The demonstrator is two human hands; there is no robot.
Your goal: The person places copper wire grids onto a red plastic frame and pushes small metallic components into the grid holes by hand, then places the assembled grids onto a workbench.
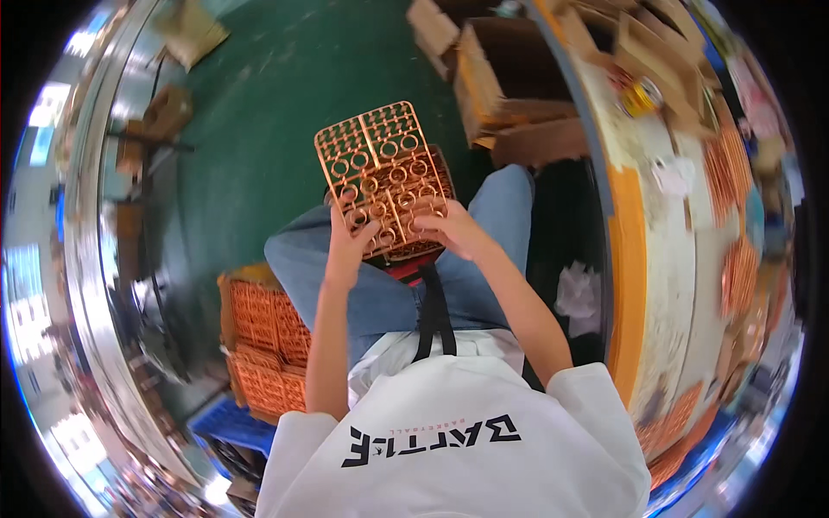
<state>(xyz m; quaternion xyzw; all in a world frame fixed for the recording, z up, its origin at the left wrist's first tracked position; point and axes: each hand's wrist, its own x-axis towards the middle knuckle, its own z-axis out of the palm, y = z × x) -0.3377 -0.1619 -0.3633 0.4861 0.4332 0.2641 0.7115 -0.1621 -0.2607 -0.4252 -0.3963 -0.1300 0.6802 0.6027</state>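
Note:
A copper-coloured moulded frame (380, 164) with rows of rings and small parts is tilted up over my lap, between my two hands. At its lower left edge, my left hand (352, 237) is closed, thumb and fingers around the frame. My right hand (451, 228) grips the lower right, its fingers bent over the rings. Under and behind the frame lies a stack of similar copper frames (440, 168), partly hidden by the held one and my hands.
A cardboard box (226, 311) full of copper frames stands by my left leg, near a blue crate (226, 423). To the right runs a worktable (629, 259) bearing more frames, boxes and a yellow can (641, 97). Open cartons (484, 82) stand ahead; a plastic bag (579, 298) lies right.

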